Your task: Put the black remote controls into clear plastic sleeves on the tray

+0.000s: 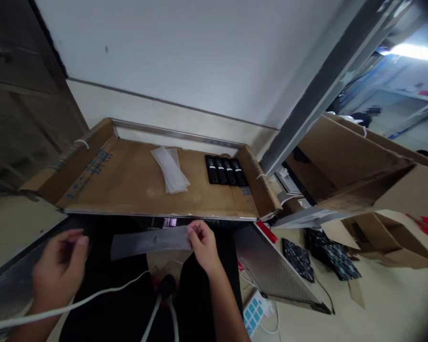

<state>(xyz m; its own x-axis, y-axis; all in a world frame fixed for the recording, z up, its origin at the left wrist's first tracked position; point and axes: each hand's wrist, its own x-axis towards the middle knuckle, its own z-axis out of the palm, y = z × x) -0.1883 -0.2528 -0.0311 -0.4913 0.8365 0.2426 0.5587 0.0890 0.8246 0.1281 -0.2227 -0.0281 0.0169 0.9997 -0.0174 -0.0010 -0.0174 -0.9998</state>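
Note:
My right hand point(204, 244) pinches one end of a translucent plastic sleeve point(148, 242). The sleeve stretches flat to the left above my lap, its far end free. To the left of it, apart from the sleeve, my left hand point(59, 263) is loosely curled, with a small gap between thumb and forefinger and nothing visible in it. In front of both hands is a cardboard-lined tray point(135, 194). A few similar frosted sleeves point(171, 171) lie overlapped on it. Several black cylinder-like items with white bands point(226, 171) lie side by side at its right end.
A white cable point(103, 290) crosses in front of my left wrist. Right of the tray stand a large open carton point(349, 156) and a metal panel point(278, 266). A power strip point(253, 313), dark patterned packages point(331, 256) and another open box point(388, 237) are on the floor.

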